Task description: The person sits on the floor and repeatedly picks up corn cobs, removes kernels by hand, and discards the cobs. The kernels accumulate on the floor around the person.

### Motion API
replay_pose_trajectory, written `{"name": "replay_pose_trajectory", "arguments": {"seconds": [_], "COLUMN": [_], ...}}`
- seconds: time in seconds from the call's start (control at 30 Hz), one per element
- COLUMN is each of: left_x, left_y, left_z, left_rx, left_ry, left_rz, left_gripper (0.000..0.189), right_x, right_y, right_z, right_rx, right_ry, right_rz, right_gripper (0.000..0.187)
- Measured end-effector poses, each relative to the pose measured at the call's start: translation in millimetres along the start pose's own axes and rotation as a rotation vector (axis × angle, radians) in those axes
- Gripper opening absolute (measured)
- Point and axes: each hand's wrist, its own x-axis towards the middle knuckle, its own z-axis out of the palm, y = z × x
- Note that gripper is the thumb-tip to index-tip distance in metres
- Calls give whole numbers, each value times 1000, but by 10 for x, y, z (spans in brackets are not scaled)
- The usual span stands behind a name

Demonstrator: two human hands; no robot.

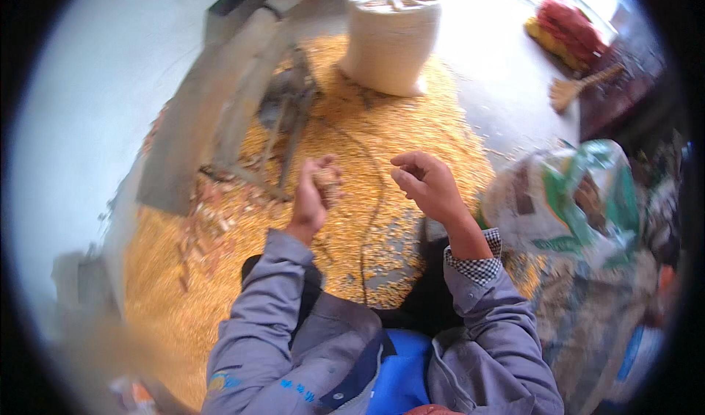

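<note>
My left hand (315, 195) is turned palm inward, its fingers curled around pale tan pieces that look like corncobs (326, 179). Blur hides their exact shape and number. To its right, my right hand (427, 183) hovers apart from it, fingers bent and thumb near the index finger. Whether anything sits inside that curl cannot be made out. Loose yellow corn kernels (352, 233) cover the floor beneath both hands. Left of my left hand stands a metal-framed machine (220, 107) with a sloping chute, and broken reddish cob pieces (212, 239) lie at its foot.
A full white woven sack (391, 41) stands upright ahead. At right is a green and white plastic sack (556, 200) with cobs inside. A dark cable (380, 195) runs across the kernels. Farther right are a hand broom (578, 87) and a red and yellow bundle (570, 32).
</note>
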Motion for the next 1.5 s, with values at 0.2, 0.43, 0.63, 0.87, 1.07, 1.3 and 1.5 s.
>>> {"name": "replay_pose_trajectory", "arguments": {"seconds": [0.2,0.43,0.63,0.87,1.07,1.3,1.5], "left_x": [-60,-127,-192,-270,-260,-150,-126], "left_y": [0,57,175,136,86,72,102], "left_z": [87,222,213,180,78,12,15], "left_rx": [256,309,192,140,212,-165,-160], "left_ry": [22,50,134,137,37,-27,-7], "left_rz": [109,52,-29,66,-51,-32,23], "left_gripper": [61,59,41,22,27,43,47], "right_x": [255,325,367,260,231,241,256], "right_y": [313,406,435,405,407,317,352], "right_z": [767,935,817,706,666,590,619], "right_rx": [474,664,505,636,865,1040,917], "right_ry": [-330,-252,-111,-144,-230,-36,-79], "right_rz": [360,304,232,270,424,371,433], "right_gripper": [42,37,47,51,38,17,21]}}
